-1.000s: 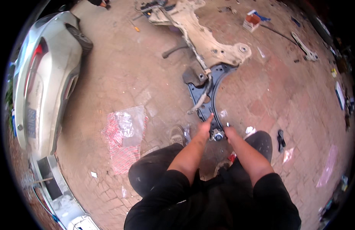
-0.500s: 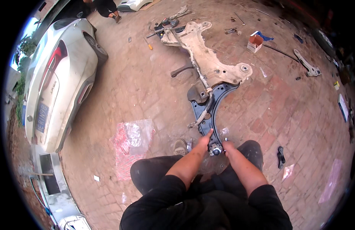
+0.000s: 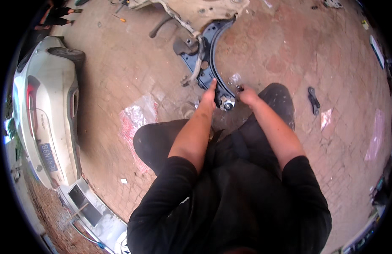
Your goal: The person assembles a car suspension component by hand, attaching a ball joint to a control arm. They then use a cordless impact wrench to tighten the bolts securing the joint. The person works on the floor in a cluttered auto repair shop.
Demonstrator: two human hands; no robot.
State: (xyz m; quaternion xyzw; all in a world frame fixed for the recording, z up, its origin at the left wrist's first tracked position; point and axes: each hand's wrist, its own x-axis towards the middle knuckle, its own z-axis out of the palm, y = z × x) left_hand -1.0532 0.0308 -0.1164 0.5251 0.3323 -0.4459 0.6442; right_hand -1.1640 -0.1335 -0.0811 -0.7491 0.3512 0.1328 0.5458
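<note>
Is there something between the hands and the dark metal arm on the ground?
Nothing visible. The left hand rests on the metal arm, and the right hand is at its near end beside the joint.

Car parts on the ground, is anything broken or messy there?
Yes. The dark control arm lies loose on the brick floor under both hands, and a crumpled plastic sheet lies beside the knee. No break shows.
</note>
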